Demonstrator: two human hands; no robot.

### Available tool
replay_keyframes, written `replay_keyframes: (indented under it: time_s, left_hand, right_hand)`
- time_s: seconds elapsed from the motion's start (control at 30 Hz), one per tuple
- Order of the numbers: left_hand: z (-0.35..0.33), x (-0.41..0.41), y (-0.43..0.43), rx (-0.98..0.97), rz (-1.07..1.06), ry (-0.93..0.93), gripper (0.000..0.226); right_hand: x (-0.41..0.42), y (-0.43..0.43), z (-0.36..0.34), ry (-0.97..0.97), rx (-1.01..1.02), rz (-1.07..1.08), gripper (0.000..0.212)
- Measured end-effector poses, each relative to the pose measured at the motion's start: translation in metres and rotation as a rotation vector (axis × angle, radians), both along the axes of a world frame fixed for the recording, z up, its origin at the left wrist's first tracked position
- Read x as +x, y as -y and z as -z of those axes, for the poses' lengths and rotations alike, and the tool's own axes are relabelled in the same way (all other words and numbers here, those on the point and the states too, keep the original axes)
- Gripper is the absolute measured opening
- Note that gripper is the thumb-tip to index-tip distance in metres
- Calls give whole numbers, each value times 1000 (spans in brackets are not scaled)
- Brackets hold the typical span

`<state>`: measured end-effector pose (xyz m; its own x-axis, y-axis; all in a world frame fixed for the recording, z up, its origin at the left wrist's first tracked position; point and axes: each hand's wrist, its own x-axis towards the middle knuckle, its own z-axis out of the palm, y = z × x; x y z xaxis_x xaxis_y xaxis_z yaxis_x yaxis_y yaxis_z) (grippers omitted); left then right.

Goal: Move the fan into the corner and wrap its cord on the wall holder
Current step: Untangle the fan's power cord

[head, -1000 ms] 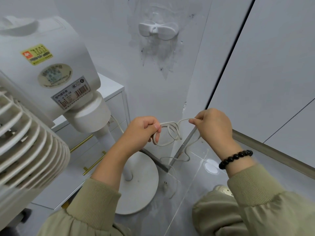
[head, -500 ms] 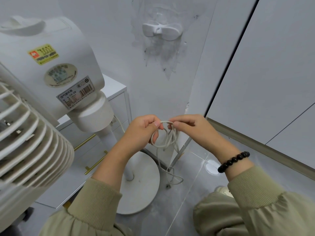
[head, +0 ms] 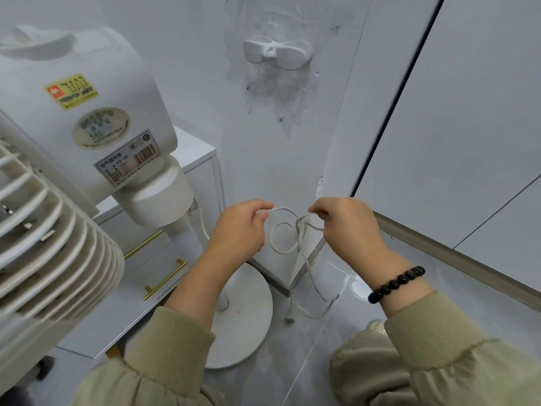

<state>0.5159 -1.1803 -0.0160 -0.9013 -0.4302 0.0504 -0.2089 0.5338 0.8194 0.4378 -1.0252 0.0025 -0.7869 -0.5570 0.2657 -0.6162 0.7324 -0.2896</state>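
Wall (head: 278, 159), one holder (head: 276, 52) — left hand (head: 238, 230), right hand (head: 348, 227) pinch one cord (head: 300, 230).

The round fan base (head: 243, 317) is stood on the shiny grey floor (head: 345, 276); the end of the cord (head: 314, 317) is laid just beside it.

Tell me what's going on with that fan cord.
A person holds the fan's cord between both hands: the left hand pinches one side, the right hand the other, with a loop hanging between and the rest trailing to the floor. The fan stands by the corner. The wall holder above has no cord on it yet.
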Motion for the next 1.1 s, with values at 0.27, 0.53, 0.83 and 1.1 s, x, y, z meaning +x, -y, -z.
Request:
replay_keyframes:
  time_s: [0.27, 0.53, 0.83, 1.1]
  left_hand:
    - [0, -1, 2, -99, -102, -10, 25]
    - [4, 0, 6, -238, 20, -145, 27]
    - [1, 3, -6, -105, 94, -137, 27]
    - [-6, 3, -11, 175, 43, -116, 30]
  right_hand:
    - [2, -3, -11, 344, -172, -11, 13]
    - [1, 3, -9, 275, -533, 116, 12]
    - [0, 2, -3, 288, -279, -49, 32]
    - [-1, 5, -2, 319, -386, -10, 19]
